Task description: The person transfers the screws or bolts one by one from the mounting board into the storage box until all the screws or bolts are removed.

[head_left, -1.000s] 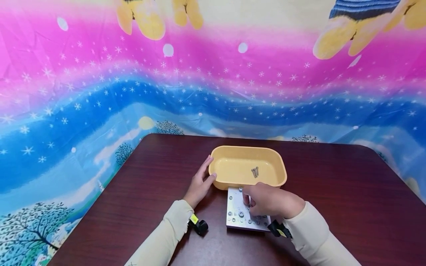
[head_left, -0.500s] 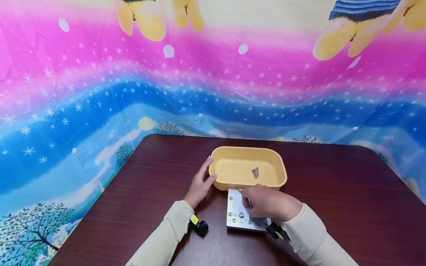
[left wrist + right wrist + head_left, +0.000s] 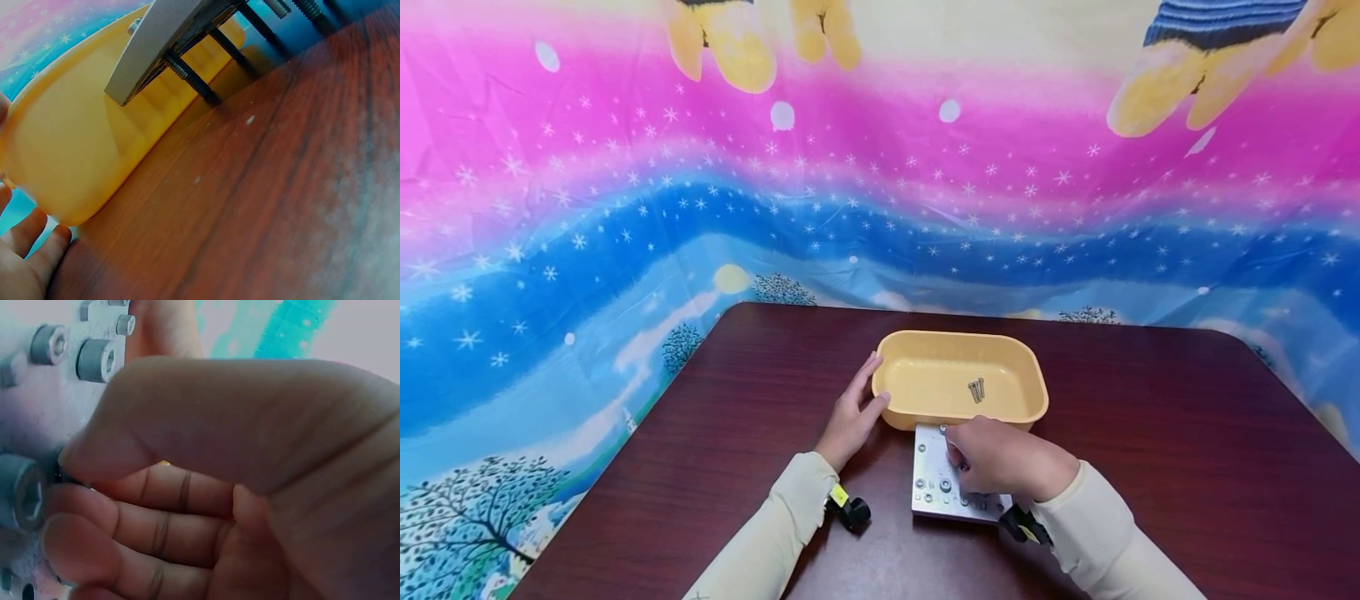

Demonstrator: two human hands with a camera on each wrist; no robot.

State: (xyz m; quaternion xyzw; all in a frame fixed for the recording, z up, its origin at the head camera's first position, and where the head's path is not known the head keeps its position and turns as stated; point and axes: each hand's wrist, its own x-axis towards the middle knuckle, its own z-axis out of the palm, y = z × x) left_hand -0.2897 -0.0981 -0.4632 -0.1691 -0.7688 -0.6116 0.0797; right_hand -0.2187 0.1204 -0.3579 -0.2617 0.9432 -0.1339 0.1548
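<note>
The right hand (image 3: 1009,458) pinches an apparent screw (image 3: 57,472), the left hand (image 3: 852,418) rests unclenched against the tray (image 3: 925,396), and off-axis finger pressure could shift the unbraced plate (image 3: 933,463).

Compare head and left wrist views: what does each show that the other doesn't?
Head only: the small screws lying in the yellow tray, the right hand at the top of the metal plate, and both sleeves.

Left wrist only: threaded bolt shafts sticking out of the plate's underside.

Both: tray, plate, left hand, brown table and patterned backdrop.
</note>
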